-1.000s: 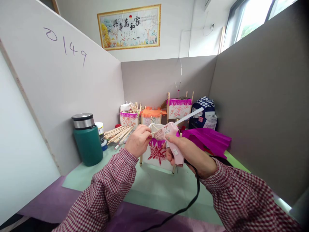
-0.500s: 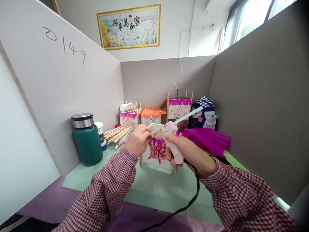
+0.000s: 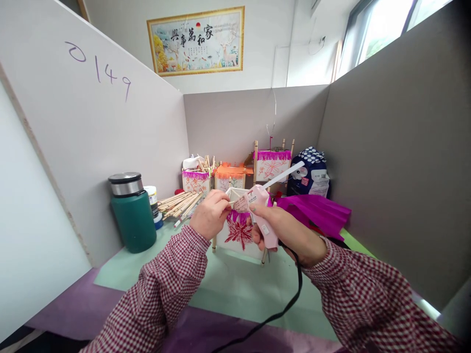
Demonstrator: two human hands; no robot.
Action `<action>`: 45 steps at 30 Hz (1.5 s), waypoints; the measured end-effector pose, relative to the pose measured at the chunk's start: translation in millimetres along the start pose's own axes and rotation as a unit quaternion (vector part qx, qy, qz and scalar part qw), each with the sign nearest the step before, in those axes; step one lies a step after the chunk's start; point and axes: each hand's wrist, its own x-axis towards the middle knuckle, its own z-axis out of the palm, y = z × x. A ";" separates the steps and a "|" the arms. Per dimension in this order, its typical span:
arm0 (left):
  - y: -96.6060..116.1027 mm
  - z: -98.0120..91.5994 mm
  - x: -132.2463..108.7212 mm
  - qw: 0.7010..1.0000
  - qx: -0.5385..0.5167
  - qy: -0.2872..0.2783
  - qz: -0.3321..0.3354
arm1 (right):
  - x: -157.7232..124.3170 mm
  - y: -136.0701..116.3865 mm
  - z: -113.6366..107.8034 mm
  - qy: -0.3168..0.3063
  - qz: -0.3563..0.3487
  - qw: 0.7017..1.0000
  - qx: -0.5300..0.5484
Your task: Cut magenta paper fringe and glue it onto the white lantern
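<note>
My right hand is wrapped round a pink glue gun, with a white glue stick jutting from its back end. The gun's nose points left, over the top edge of a white lantern with a red leaf-like pattern and magenta fringe. At the lantern's upper left corner, my left hand is closed, thumb and fingertips pinched together by the gun's nose; what they pinch is too small to make out. The lantern stands upright on thin wooden legs.
A green bottle and small jars stand at the left. Beside them lie wooden sticks. Decorated lanterns stand behind, near a dark blue package. Magenta paper lies at the right. The gun's black cord runs toward the front edge.
My right hand and the glue gun have shifted slightly left, and the glue stick's free end sits a little further left. My left hand looks unmoved.
</note>
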 end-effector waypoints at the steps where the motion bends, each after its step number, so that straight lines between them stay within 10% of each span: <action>1: 0.1 -0.1 0.0 1.000 0.000 -0.001 -0.001 | -0.1 0.6 -0.6 0.000 -0.005 1.000 0.002; 15: 0.8 -2.0 -2.4 1.000 -0.013 -0.009 -0.006 | -20.0 7.9 -6.5 0.046 -0.042 0.998 0.024; 22: 10.8 -13.5 -19.4 0.995 0.040 0.080 -0.043 | -30.1 73.6 2.8 -0.014 -0.127 0.979 0.160; 31: 16.5 -4.7 -18.9 0.998 0.050 0.010 -0.039 | -21.8 129.5 22.0 -0.046 -0.072 0.983 0.160; 37: 12.4 -4.2 -18.5 0.997 0.063 -0.022 -0.048 | -20.7 127.3 21.7 -0.058 -0.003 0.994 0.091; 45: 23.0 -3.6 -4.4 0.998 0.065 -0.020 -0.011 | -18.5 132.6 29.5 0.098 -0.020 0.975 -0.200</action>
